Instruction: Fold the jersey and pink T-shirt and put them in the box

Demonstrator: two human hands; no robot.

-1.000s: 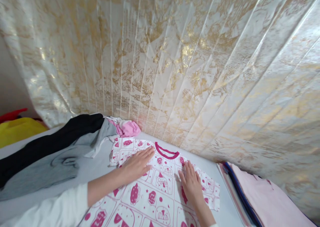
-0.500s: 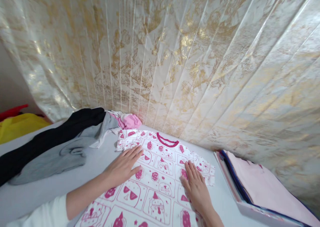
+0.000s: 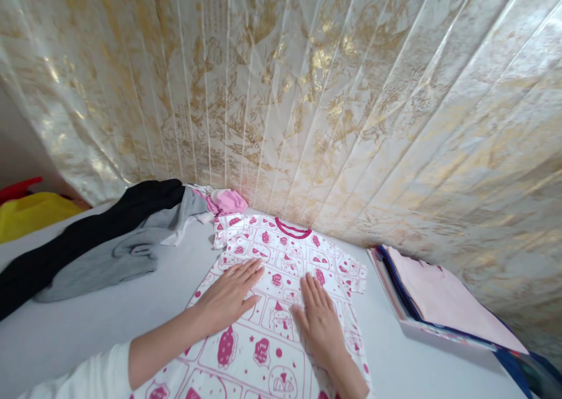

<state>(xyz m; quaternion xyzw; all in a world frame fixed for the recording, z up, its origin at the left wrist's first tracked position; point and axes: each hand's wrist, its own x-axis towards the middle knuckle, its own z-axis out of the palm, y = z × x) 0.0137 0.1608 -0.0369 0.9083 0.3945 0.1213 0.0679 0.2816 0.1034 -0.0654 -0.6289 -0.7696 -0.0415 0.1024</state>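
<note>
A white short-sleeved shirt (image 3: 276, 314) with a dark pink cartoon print and a pink neckband lies spread out in front of me, its neck toward the curtain. My left hand (image 3: 232, 293) rests flat on its left half, fingers stretched out. On the right half my right hand (image 3: 320, 323) lies palm down, fingers extended and close together. Neither hand grips the cloth. The lower end of the shirt runs out of view at the bottom.
A stack of folded clothes (image 3: 443, 293), pale pink on top, sits at the right. Black clothing (image 3: 96, 229) and a grey garment (image 3: 109, 264) lie at the left, with pink cloth (image 3: 228, 201) behind. A gold-patterned curtain (image 3: 281, 94) hangs at the back. Yellow cloth (image 3: 35, 214) shows far left.
Both hands have slid down the shirt toward me, away from the neckband, and sit closer together. The camera view has shifted slightly. The shirt remains spread flat.
</note>
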